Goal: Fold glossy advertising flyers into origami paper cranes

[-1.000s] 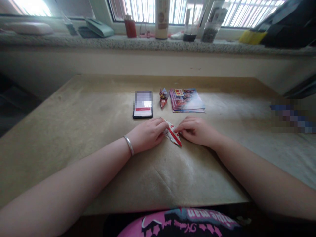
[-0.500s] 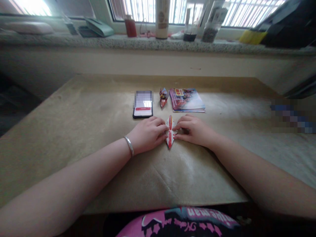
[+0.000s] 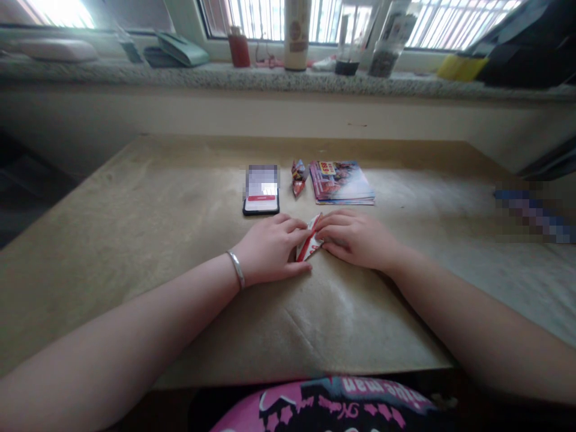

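A small piece of folded paper (image 3: pixel 308 247), white with a red stripe, lies tilted on the table between my hands. My left hand (image 3: pixel 276 248) has its fingertips on the paper's left side, with the thumb stretched out below its lower end. From the right, my right hand (image 3: pixel 357 240) grips the upper right edge between closed fingers and thumb. Fingers cover parts of both sides of the paper. Just beyond lies another folded paper piece (image 3: pixel 298 178), multicoloured and pointed at its lower end.
A phone (image 3: pixel 261 205) lies beyond my left hand. To the right of the folded piece is a stack of printed sheets (image 3: pixel 344 183). A blurred blue object (image 3: pixel 535 213) is at the table's right edge. Bottles and a red container (image 3: pixel 239 48) line the windowsill (image 3: pixel 252 79).
The folded paper has turned from nearly upright to a slant, its top leaning right. My left thumb has moved down and out, and my right fingers have closed in over the paper's upper edge.
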A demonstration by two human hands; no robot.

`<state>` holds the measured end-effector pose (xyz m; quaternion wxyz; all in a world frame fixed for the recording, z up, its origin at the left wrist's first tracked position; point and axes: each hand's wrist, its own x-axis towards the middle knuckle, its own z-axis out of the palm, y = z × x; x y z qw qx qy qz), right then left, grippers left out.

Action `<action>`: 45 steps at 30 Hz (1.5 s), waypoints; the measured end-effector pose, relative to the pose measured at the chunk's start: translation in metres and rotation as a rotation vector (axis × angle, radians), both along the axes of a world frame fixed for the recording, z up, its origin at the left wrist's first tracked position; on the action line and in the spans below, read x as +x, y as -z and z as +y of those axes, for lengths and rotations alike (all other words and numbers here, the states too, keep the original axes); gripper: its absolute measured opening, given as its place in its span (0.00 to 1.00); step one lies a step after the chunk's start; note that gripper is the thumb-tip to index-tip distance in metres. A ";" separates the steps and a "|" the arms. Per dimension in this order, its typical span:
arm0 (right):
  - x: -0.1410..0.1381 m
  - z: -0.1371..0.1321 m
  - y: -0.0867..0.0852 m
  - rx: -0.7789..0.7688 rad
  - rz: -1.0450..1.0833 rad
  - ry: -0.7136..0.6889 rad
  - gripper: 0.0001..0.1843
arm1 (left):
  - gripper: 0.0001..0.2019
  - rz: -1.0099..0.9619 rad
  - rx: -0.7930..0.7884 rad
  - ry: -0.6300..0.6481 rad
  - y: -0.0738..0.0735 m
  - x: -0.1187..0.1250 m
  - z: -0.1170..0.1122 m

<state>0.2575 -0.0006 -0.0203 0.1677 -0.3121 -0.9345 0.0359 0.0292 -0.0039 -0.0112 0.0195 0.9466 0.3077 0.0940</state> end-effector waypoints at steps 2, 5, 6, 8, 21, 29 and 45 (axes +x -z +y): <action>0.002 0.001 0.000 0.035 -0.035 -0.003 0.11 | 0.21 -0.010 0.018 -0.013 0.001 0.001 -0.001; 0.003 0.002 0.002 0.078 -0.045 0.026 0.12 | 0.17 -0.057 0.037 0.021 0.006 0.001 0.002; 0.003 0.002 0.003 0.089 -0.044 0.040 0.12 | 0.17 -0.078 0.040 0.049 0.008 0.000 0.005; 0.002 0.002 0.004 0.102 -0.046 0.062 0.13 | 0.18 -0.108 0.043 0.092 0.011 -0.002 0.011; -0.011 -0.004 0.005 0.145 -0.080 0.111 0.14 | 0.11 -0.076 0.199 0.097 0.014 -0.004 0.018; -0.015 -0.005 0.005 0.161 -0.110 0.134 0.14 | 0.09 0.044 0.306 0.059 0.011 0.001 0.014; -0.020 -0.009 0.004 0.162 -0.158 0.168 0.17 | 0.08 0.031 0.260 -0.072 0.012 0.003 0.012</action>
